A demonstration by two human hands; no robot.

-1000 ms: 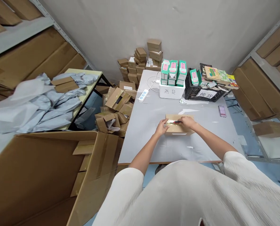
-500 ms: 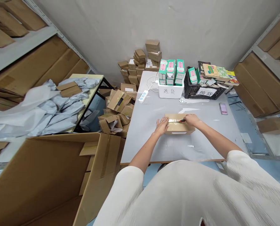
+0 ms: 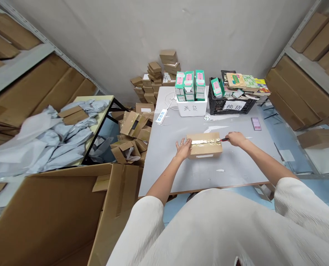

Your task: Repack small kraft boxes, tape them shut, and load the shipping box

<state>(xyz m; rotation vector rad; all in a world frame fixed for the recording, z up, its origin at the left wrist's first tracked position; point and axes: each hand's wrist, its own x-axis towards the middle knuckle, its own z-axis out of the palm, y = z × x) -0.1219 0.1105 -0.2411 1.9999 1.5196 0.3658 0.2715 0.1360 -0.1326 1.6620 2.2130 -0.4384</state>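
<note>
A small taped cardboard box (image 3: 205,147) lies on the grey table (image 3: 181,173) in front of me. My left hand (image 3: 184,149) rests flat against the box's left end, fingers spread. At the box's right end, my right hand (image 3: 235,138) is closed around a small red-handled cutter (image 3: 223,140), whose tip points at the strip of clear tape along the top.
A white bin (image 3: 192,106) of green boxes and a black crate (image 3: 230,103) topped with books stand at the table's far edge, beside a power strip (image 3: 161,116). Loose cartons pile on the floor to the left. A large open carton (image 3: 56,214) stands near left. Shelves flank both sides.
My right hand has drawn the cutter rightward along the tape, from the middle of the box to just past its right end. My left hand stayed at the left end and has flattened.
</note>
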